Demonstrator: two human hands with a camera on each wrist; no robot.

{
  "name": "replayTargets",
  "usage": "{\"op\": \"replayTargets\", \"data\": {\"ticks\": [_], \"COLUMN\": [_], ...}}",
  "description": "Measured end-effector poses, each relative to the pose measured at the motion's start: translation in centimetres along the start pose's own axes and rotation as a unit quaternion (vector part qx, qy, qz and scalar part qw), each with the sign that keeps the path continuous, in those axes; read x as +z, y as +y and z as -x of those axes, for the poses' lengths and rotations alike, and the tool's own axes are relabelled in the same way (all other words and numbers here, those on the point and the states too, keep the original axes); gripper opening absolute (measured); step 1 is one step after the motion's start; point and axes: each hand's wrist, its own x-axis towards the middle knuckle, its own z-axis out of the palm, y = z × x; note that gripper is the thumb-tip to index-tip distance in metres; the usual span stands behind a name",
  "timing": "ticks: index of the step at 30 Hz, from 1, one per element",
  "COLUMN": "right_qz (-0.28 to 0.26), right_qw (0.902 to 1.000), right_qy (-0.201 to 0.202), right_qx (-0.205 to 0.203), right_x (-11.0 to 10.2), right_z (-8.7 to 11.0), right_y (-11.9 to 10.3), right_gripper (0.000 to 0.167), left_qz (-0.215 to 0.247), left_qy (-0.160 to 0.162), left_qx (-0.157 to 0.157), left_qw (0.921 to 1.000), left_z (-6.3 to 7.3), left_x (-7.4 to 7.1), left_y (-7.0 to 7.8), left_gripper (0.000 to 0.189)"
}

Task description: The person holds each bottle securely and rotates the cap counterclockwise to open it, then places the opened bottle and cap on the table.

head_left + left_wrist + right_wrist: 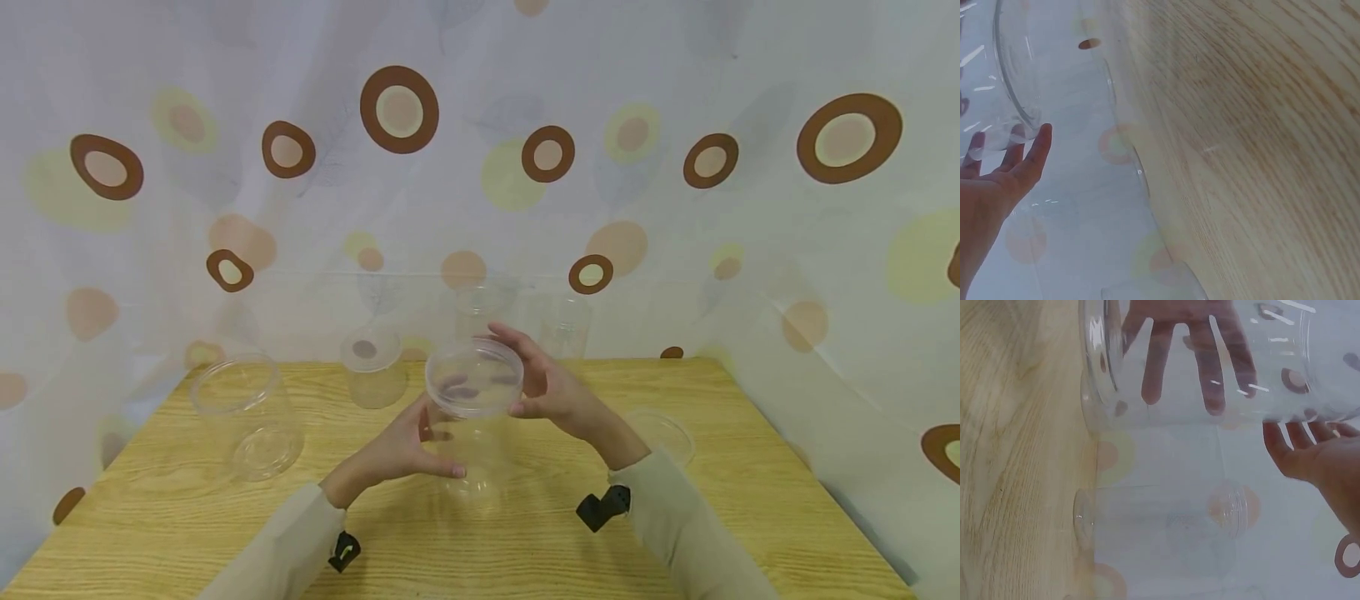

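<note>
A large clear plastic jar [480,454] stands upright in the middle of the head view, with a clear round lid [475,377] across its top. My left hand [397,450] grips the jar's side, thumb at the front and fingers round the back. Through the clear wall, its spread fingers [1157,369] show in the right wrist view. At the lid's right edge, my right hand [551,387] holds with the thumb in front and the other fingers behind. From the right wrist, this hand's fingertips [1277,440] lie right at the jar's top end.
On the left is a wide clear jar [281,425] without a lid. A smaller lidded jar [375,387] stands behind it. Two more clear jars, one left [476,312] and one right [566,333], are at the back by the patterned curtain [480,208]. A loose lid [678,429] lies right.
</note>
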Motion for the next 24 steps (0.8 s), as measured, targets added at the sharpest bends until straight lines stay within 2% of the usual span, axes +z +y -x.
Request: {"op": "replayTargets", "data": {"ticks": [2,6,12,15,18,21,24], "right_qz": [0.033,0.093,0.133,0.134,0.126,0.098,0.036], "right_qw": [0.9987,0.9899,0.9799,0.9796,0.9829,0.99,0.998], "right_qy": [0.039,0.107,0.147,0.148,0.132,0.099,0.051], "right_qx": [-0.004,0.001,0.018,0.024,0.027,0.02,0.011], "right_x": [0.5,1.5,2.1,2.1,1.9,1.3,0.6], "right_z": [0.2,0.4,0.4,0.3,0.2,0.2,-0.1], "right_y": [-0.1,-0.2,-0.2,-0.1,0.0,0.1,0.4], "right_gripper": [0.1,0.098,0.093,0.087,0.084,0.084,0.086], "left_qz": [-0.006,-0.018,-0.019,-0.011,-0.002,0.013,0.026], "left_qy": [0.017,0.045,0.051,0.044,0.04,0.028,0.009], "left_qx": [-0.001,-0.008,-0.017,-0.016,-0.019,-0.018,-0.012], "left_qw": [0.9998,0.9988,0.9984,0.9988,0.999,0.9994,0.9996], "left_z": [0.0,0.0,0.1,0.1,0.1,0.2,0.2], "left_x": [0.0,0.0,0.0,0.1,0.2,0.2,0.1], "left_y": [-0.1,-0.1,0.0,0.0,0.0,-0.1,-0.3], "left_gripper": [0.099,0.099,0.101,0.102,0.102,0.101,0.1]}}
